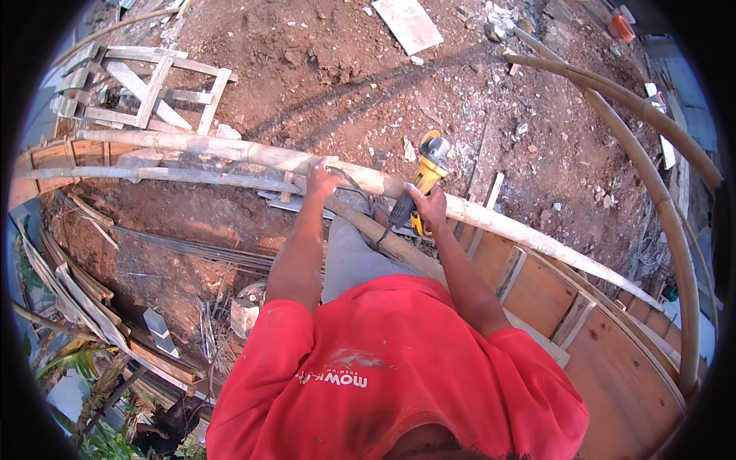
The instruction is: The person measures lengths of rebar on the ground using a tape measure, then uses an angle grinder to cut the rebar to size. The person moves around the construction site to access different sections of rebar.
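My right hand (431, 205) is wrapped round the body of a yellow and black angle grinder (429, 170), beside a long bamboo pole. The grinder's head and disc point away from me, past the pole's far side. To its left, my left hand (322, 181) grips the bamboo pole (249, 154), which crosses in front of me from left to right. A black cord (351, 182) runs from near my left hand toward the grinder. Whether the disc is spinning cannot be told.
Wooden formwork panels (537, 295) stand at my right. A second bamboo pole (395, 244) passes close to my legs. A slatted wooden frame (153, 88) lies far left; thin rods (195, 249) lie below. More bamboo poles (640, 153) curve along the right, over rubble-strewn soil.
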A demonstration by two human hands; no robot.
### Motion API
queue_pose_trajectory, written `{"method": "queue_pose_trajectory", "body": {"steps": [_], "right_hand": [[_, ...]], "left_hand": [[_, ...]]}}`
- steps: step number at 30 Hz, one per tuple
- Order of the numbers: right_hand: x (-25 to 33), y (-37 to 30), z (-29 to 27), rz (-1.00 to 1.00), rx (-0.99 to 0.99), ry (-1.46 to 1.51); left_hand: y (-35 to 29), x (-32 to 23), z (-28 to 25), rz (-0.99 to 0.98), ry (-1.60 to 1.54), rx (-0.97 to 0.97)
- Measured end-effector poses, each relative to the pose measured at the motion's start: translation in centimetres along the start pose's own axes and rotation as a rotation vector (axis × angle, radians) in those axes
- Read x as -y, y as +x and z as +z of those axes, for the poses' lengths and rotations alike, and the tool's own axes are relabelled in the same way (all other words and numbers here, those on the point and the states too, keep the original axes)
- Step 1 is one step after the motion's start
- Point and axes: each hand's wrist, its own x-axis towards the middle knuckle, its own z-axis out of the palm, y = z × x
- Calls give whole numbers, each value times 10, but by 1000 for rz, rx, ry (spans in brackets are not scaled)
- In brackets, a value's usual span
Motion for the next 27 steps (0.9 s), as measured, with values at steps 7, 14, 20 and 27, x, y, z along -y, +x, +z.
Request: {"method": "queue_pose_trajectory", "body": {"steps": [7, 14, 20, 27], "right_hand": [[18, -7, 0, -28, 32, 61], [19, -4, -4, -3, 76, -13], [-13, 5, -2, -64, -20, -134], [9, -5, -12, -74, 7, -15]], "left_hand": [[-6, 1, -8, -31, -11, 32], [11, 16, -3, 21, -42, 29], [0, 2, 0, 115, -193, -17], [39, 40, 23, 88, -111, -56]]}}
